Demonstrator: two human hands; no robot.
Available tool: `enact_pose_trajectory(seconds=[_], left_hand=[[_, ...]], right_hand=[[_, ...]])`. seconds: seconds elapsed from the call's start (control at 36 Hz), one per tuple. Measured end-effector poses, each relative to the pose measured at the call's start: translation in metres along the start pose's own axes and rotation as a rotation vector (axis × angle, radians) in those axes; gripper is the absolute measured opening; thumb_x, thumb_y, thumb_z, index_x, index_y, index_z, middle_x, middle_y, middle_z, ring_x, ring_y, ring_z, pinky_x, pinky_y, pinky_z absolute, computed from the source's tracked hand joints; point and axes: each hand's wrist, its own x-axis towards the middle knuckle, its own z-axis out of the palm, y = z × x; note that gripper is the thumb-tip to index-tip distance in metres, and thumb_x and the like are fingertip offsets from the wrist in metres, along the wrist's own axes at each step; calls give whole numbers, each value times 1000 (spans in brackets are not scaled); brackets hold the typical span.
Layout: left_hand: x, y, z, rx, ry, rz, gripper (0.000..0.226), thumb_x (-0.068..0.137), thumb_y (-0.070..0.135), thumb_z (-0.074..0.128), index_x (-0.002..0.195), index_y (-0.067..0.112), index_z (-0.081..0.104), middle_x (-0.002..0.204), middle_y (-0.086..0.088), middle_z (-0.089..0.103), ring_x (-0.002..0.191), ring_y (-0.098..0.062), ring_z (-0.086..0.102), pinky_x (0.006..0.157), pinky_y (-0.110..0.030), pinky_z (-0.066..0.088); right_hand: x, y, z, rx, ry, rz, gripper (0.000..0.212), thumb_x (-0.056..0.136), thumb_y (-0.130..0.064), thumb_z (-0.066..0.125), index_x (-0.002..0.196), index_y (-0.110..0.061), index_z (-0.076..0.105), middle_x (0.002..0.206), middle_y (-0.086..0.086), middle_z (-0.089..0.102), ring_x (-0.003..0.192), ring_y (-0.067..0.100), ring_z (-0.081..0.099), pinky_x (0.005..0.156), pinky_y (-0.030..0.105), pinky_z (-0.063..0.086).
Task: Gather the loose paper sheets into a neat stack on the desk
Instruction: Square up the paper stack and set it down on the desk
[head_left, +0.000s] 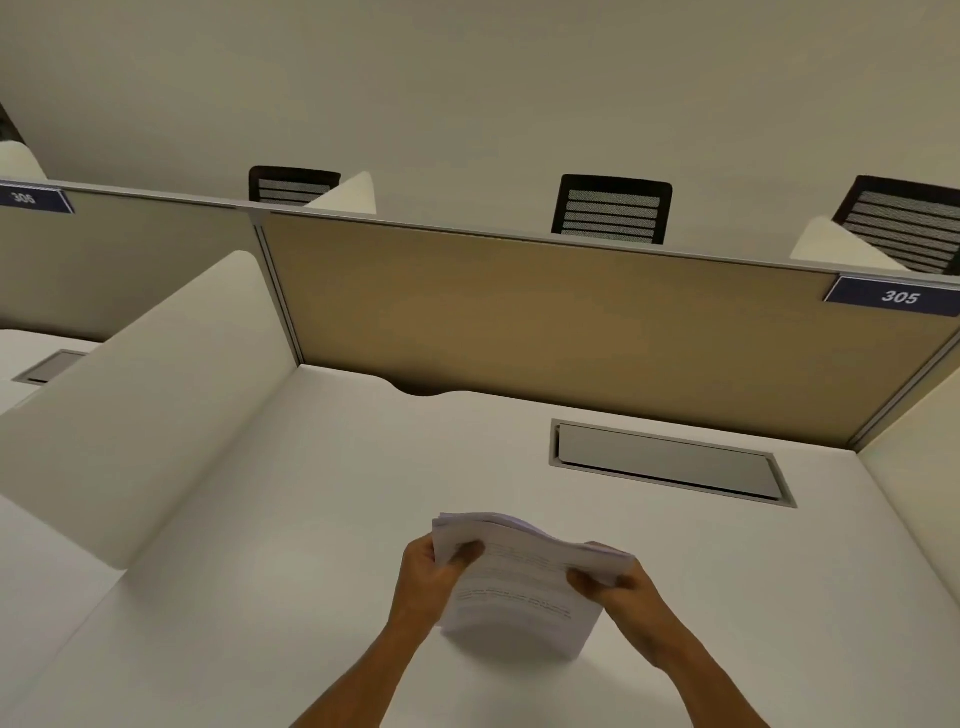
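White desk (270, 571), paper stack (519, 582) gripped between left hand (426, 577) and right hand (618, 587), apparently lifted

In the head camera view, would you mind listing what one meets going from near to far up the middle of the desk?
Paper stack held by the left hand and right hand → grey cable hatch → tan partition panel → black mesh chair.

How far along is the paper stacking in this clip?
Gathering looks done: no loose sheets show on the desk. In hand: the left hand and right hand grip the paper bundle at its sides, bowed, far edges fanned. Left: square the edges and lay it flat.
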Motion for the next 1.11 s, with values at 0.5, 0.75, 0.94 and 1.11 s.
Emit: enact_pose_trajectory(seconds=[0.5,0.75,0.94,1.11], left_hand=[[-4,-7,6,-52,-93,-55,29,67,39,84,95,34,77,93,1,79,90,-22,74,71,-31,62],[2,-5,8,-44,-86,-34,38,67,40,82,100,23,77,91,0,79,87,-20,74,67,-27,60],[3,-1,6,-73,-71,-18,47,58,50,84,97,24,77,89,-2,79,84,-21,74,66,-28,60],[2,-5,12,-97,-72,-20,40,58,51,82,93,32,78,89,0,79,85,-19,74,67,-31,62]], right_hand=[[2,-3,5,-37,-27,32,38,83,-42,75,119,-32,75,115,-2,77,107,13,72,83,22,58],[0,-4,1,9,-6,40,40,75,-40,80,115,-33,77,113,1,78,105,17,73,83,29,60],[1,-4,0,-29,20,39,35,79,-42,77,112,-32,78,110,0,80,104,15,74,80,25,59],[2,-5,0,-10,10,57,28,78,-33,77,106,-35,80,107,-1,80,100,13,74,75,23,59]])
